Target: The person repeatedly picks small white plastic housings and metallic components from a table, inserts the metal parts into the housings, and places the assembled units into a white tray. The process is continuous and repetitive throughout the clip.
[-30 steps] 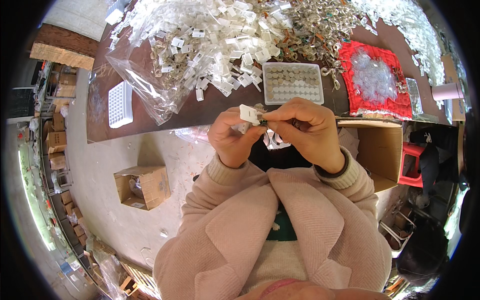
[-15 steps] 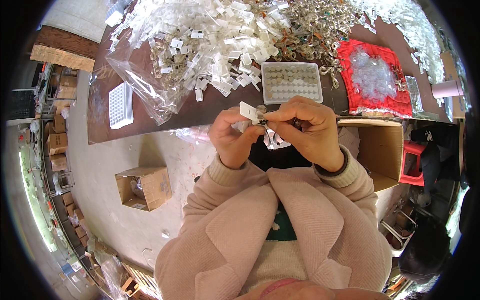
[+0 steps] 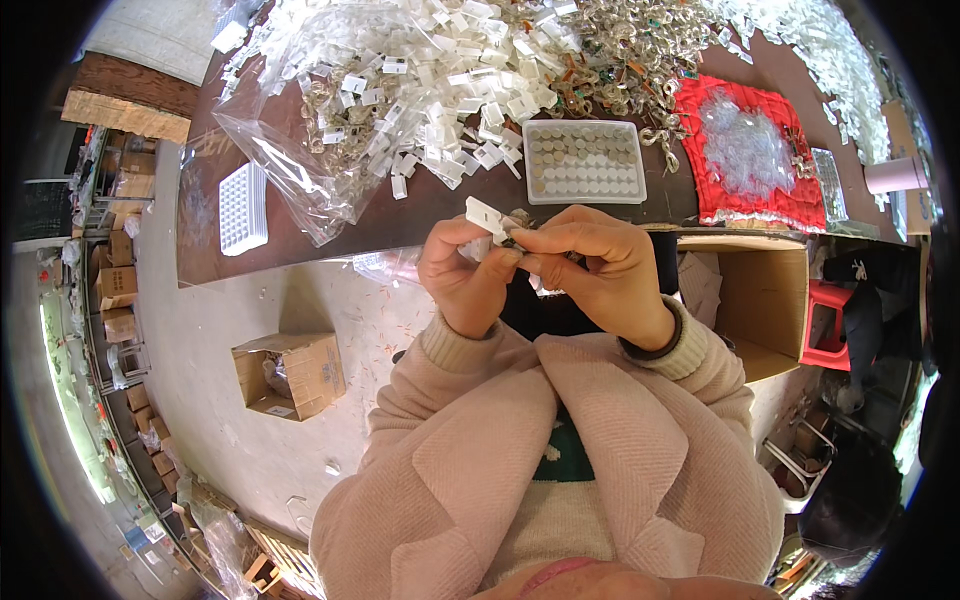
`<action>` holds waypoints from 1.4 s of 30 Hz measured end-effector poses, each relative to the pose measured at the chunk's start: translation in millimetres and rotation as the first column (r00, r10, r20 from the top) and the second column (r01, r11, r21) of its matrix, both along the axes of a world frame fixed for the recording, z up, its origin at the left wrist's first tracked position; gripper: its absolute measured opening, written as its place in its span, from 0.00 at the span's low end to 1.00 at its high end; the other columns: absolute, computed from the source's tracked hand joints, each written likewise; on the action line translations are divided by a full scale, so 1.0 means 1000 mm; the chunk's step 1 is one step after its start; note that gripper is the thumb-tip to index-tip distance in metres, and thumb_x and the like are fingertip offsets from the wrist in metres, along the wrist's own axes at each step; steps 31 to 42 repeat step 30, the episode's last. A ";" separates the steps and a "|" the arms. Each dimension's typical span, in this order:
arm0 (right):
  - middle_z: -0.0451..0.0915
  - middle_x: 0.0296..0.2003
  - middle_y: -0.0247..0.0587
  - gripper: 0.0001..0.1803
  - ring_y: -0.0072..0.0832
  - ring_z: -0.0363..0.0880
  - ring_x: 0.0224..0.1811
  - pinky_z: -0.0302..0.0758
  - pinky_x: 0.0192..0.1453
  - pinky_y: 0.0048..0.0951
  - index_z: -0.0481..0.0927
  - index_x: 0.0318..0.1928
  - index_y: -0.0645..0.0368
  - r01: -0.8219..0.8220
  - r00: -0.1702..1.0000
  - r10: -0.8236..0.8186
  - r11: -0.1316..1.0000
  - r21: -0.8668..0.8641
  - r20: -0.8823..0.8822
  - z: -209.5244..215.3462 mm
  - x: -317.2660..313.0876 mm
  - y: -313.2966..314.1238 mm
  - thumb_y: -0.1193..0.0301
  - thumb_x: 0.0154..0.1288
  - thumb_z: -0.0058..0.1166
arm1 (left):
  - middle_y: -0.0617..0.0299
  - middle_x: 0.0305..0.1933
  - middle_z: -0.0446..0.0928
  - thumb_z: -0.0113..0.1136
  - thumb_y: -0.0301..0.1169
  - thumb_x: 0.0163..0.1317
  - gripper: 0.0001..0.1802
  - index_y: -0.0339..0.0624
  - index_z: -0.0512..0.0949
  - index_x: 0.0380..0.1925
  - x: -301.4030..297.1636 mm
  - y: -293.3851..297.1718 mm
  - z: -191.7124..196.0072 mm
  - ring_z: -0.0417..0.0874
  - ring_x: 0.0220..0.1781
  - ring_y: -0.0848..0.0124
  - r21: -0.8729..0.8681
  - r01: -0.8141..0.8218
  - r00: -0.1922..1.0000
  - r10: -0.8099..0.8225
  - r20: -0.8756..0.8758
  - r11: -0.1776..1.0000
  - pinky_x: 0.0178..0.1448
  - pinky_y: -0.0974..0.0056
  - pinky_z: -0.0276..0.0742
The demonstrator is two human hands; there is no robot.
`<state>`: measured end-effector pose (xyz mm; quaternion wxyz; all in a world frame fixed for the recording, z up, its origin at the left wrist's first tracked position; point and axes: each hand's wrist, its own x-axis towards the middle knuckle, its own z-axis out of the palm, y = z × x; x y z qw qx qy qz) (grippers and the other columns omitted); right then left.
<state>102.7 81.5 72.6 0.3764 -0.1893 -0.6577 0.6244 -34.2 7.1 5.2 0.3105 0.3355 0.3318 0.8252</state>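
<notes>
Just off the near table edge, my left hand (image 3: 465, 275) pinches a small white plastic piece with a slot (image 3: 484, 215) between thumb and fingers. My right hand (image 3: 605, 270) comes against it from the other side, its thumb and index finger closed on a small part at the piece's lower corner. That part is mostly hidden by the fingertips and I cannot make out its kind. Beyond the hands lies a clear tray (image 3: 585, 198) with rows of small round discs.
Heaped white plastic pieces (image 3: 450, 95) and metal clasps (image 3: 620, 60) cover the table's far side. A red cloth (image 3: 715, 205) bears clear plastic bits. White gridded trays (image 3: 242, 210) lie left. An open carton (image 3: 770, 310) stands right, another box (image 3: 310, 375) on the floor.
Both hands have shifted slightly left, and the white piece has tilted. The right fingers have drawn closer to the left fingertips. A ring-like metal part below them no longer shows.
</notes>
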 end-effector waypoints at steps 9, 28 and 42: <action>0.83 0.31 0.34 0.12 0.16 0.80 0.31 0.76 0.36 0.19 0.82 0.43 0.62 0.205 0.979 -0.204 0.977 -0.063 0.023 -0.003 -0.011 -0.013 0.83 0.58 0.63 | 0.45 0.48 0.82 0.62 0.18 0.64 0.14 0.39 0.72 0.47 0.018 0.000 0.009 0.85 0.45 0.66 -0.012 -0.034 0.994 0.035 0.108 0.999 0.43 0.68 0.84; 0.83 0.36 0.36 0.16 0.22 0.81 0.32 0.77 0.40 0.19 0.81 0.51 0.61 0.135 0.979 -0.174 0.947 0.292 0.109 -0.012 -0.007 -0.004 0.81 0.63 0.63 | 0.53 0.44 0.81 0.61 0.22 0.68 0.11 0.40 0.73 0.47 0.017 -0.003 0.014 0.84 0.41 0.69 -0.036 0.121 0.915 -0.098 0.391 0.992 0.44 0.67 0.84; 0.84 0.37 0.36 0.18 0.34 0.84 0.39 0.79 0.44 0.25 0.82 0.53 0.55 0.164 0.948 -0.279 0.839 0.519 0.152 -0.015 -0.003 -0.003 0.78 0.62 0.67 | 0.51 0.46 0.81 0.60 0.23 0.68 0.11 0.41 0.73 0.48 0.018 -0.002 0.013 0.84 0.44 0.66 -0.058 0.137 0.931 -0.108 0.347 0.989 0.47 0.66 0.85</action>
